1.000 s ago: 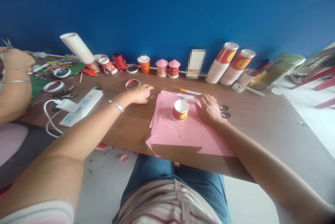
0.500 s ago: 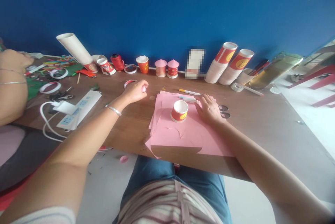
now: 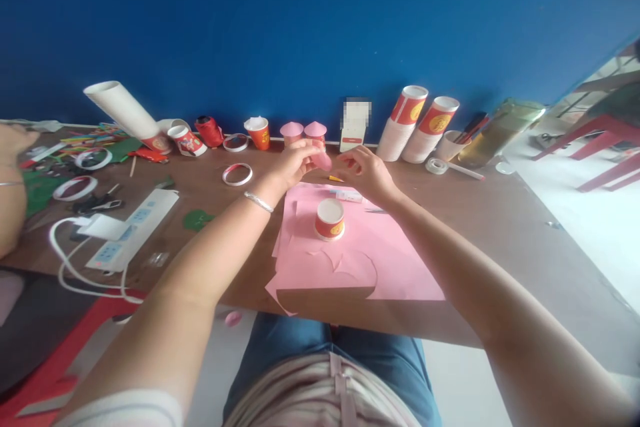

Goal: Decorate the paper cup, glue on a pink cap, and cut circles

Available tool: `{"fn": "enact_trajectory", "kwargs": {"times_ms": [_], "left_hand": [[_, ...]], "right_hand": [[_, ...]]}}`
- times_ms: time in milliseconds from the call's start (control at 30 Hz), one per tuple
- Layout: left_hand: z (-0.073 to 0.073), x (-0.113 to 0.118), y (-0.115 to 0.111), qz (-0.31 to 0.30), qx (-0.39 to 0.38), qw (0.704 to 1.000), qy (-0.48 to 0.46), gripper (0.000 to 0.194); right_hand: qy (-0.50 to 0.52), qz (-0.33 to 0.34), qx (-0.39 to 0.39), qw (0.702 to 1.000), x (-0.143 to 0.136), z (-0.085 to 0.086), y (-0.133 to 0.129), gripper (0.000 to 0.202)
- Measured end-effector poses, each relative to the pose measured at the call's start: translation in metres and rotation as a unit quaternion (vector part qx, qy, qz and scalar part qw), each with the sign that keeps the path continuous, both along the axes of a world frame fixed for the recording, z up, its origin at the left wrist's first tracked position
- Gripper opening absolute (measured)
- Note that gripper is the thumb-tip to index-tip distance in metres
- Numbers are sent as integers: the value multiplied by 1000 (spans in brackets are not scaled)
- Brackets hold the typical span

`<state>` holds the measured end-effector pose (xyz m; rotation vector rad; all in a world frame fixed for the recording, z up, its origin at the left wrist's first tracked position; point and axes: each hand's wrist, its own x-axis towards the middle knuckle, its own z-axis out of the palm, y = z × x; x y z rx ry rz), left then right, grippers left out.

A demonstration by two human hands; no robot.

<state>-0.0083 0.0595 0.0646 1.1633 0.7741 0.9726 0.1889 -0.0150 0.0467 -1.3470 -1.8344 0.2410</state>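
My left hand (image 3: 299,164) is closed, its fingers and thumb pinching a small rounded piece of pink paper (image 3: 323,160) above the table. Close to its right, my right hand (image 3: 370,174) is raised with bent fingers and a gap between thumb and fingertips; nothing shows in it. Below both hands, a short red and white paper cup (image 3: 330,220) stands on a stack of pink paper sheets (image 3: 400,274) with curved cuts. Behind the cup lies a whitish tube (image 3: 349,196). Partly hidden by my right arm are thin metal blades (image 3: 375,211).
Two cups with pink cone roofs (image 3: 315,128) stand by the blue wall. Stacked paper cups (image 3: 397,137), a tape roll (image 3: 437,166) and a bottle (image 3: 500,134) are at right. Left lie a power strip (image 3: 143,217), cut cup rings (image 3: 237,174) and another person's arm (image 3: 10,194).
My left hand has moved right with the pink paper piece. My right hand has lifted off the sheets and come toward it. The view has shifted slightly to the right.
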Motion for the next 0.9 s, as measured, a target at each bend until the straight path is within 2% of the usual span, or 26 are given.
{"fn": "enact_trajectory", "kwargs": {"times_ms": [67, 167, 267, 333, 400, 500, 600, 733, 900], "left_hand": [[7, 11, -3, -20, 13, 1000, -5, 19], [13, 17, -9, -40, 23, 999, -10, 18], [13, 16, -15, -50, 17, 998, -26, 18], [13, 13, -19, -62, 10, 997, -39, 20], [12, 9, -22, -69, 0, 997, -45, 23], [11, 0, -26, -63, -13, 997, -41, 34], [11, -8, -30, -67, -4, 998, -19, 39], [14, -17, -42, -93, 22, 995, 25, 34], [15, -27, -62, -132, -7, 990, 51, 40]], "right_hand": [[-35, -14, 26, 999, -6, 10, 3, 21], [-46, -35, 31, 998, -8, 14, 2, 6], [17, -32, 7, 999, -4, 12, -1, 9], [105, -14, -30, 994, 0, 11, -3, 11], [228, 17, -87, 970, 2, 11, -6, 17], [406, 88, -171, 893, 4, 10, -13, 29], [489, 118, -224, 835, 5, 7, -22, 33], [508, 132, -278, 805, 3, 5, -39, 31], [503, 149, -309, 794, 0, 4, -62, 37]]}}
